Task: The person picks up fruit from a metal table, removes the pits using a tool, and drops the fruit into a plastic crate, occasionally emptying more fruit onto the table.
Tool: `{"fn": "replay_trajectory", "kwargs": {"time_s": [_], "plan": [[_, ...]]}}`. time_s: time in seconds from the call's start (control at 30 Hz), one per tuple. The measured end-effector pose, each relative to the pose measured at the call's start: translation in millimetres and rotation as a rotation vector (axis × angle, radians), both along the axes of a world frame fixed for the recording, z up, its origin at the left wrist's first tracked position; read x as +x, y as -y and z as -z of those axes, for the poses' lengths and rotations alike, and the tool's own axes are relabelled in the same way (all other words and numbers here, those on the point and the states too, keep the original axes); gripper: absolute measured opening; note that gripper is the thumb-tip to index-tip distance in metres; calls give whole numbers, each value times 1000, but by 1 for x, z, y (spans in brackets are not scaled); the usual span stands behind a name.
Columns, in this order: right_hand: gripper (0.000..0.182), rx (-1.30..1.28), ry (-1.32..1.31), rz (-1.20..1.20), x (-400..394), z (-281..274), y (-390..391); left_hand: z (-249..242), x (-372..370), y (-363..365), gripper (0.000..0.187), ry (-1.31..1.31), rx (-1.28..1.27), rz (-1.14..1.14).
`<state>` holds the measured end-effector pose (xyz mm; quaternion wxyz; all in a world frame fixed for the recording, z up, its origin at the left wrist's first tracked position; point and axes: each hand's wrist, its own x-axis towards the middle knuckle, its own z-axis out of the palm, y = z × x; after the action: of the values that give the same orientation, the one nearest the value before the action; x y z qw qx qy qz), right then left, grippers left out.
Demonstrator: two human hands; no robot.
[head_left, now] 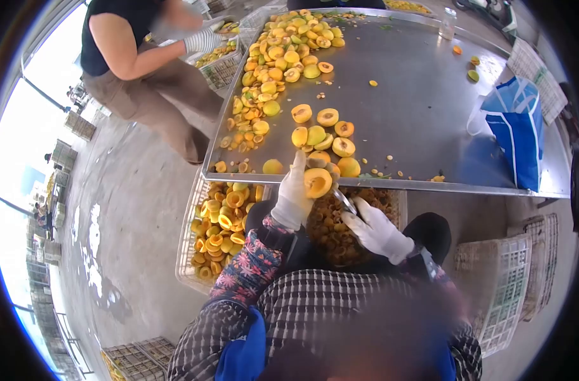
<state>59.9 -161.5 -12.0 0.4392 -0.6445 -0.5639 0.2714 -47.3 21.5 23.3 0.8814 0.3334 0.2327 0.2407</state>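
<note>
My left hand [294, 195], in a white glove, is closed around a yellow peach half [317, 183] at the table's near edge. Its orange cut face with a hollow in the middle is turned up toward me. In my gloved right hand [379, 232] is a slim, shiny metal tool [345, 201], its tip close to the fruit's right side. Just beyond my left hand, a small group of peach halves [327, 117] lies on the metal table [416, 120], some with pits in them. Below the tool sits a container of brown pits [334, 232].
A white crate of peach halves [223, 232] stands left of my legs. Heaped peaches [283, 57] cover the table's left side. A blue bag [514, 133] and a glass jar [447, 24] stand rightward. Another person [143, 70] works at left. Crates [495, 286] stand lower right.
</note>
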Motion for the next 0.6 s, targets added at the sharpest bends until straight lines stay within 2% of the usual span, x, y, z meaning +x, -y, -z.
{"fn": "replay_trajectory", "kwargs": {"time_s": [0.07,0.2,0.27,0.33,0.43,0.6], "plan": [[22,-36,-31,100,-10,-30,-16,6,8,5,52,15,126,-24],[24,-16,-84,170,-19,-24,-33,5,13,16,52,-20,424,-146],[23,-43,-40,171,-22,-23,-32,1,15,20,52,-30,392,-154],[24,-16,39,156,-23,-33,-29,0,15,19,52,-52,189,-128],[27,-127,261,125,-18,-33,-20,1,15,22,52,-52,27,-89],[32,-214,609,53,-7,-39,-1,7,19,21,50,-62,15,-97]]}}
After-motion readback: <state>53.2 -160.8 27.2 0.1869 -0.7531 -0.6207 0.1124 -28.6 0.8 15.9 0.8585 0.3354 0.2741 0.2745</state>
